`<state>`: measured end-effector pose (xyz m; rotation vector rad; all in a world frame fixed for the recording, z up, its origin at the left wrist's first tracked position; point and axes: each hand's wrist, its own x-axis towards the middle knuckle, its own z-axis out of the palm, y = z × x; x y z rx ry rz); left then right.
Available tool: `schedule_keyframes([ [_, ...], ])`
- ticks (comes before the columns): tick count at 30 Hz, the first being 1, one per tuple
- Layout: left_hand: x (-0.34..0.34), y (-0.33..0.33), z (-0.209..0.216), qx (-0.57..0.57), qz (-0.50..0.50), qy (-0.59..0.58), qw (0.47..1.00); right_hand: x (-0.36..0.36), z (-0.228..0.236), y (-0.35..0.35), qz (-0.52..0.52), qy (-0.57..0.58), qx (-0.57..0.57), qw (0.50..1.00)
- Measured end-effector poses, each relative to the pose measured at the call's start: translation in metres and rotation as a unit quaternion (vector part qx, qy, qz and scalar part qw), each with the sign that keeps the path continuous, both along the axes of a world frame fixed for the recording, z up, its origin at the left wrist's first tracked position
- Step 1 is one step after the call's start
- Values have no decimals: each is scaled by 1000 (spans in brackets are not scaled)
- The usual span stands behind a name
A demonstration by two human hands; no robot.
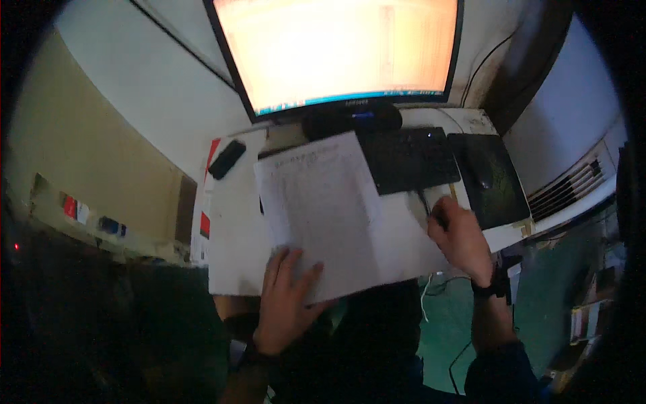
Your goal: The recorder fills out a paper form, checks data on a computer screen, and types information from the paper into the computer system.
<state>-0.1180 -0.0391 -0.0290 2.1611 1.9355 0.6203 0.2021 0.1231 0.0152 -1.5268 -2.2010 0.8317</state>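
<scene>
A white printed sheet of paper lies aslant on the white desk, its upper right part beside the black keyboard. My left hand rests on the sheet's lower left edge, fingers stretched out and slightly apart. To the right of the paper, my right hand is closed round a thin dark pen, whose upper end points toward the keyboard. Part of the pen is hidden by the fingers. A dark band circles my right wrist.
A lit monitor stands at the back of the desk. A black mouse sits on a dark mouse pad at the right. A small black oblong object lies at the far left. Cables hang below the front edge.
</scene>
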Motion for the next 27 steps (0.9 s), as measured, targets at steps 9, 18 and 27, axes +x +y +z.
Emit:
schedule_keyframes([
  [9, -36, 42, -14, 123, 40, -91, 987, -73, -25, -21, 96, 352, -130, 922],
  [18, -42, 60, -25, 117, 76, -199, 970, -109, -46, -7, 118, 277, -161, 940],
  [27, -42, 63, -22, 105, 71, -203, 971, -112, -60, -6, 161, 273, -27, 948],
])
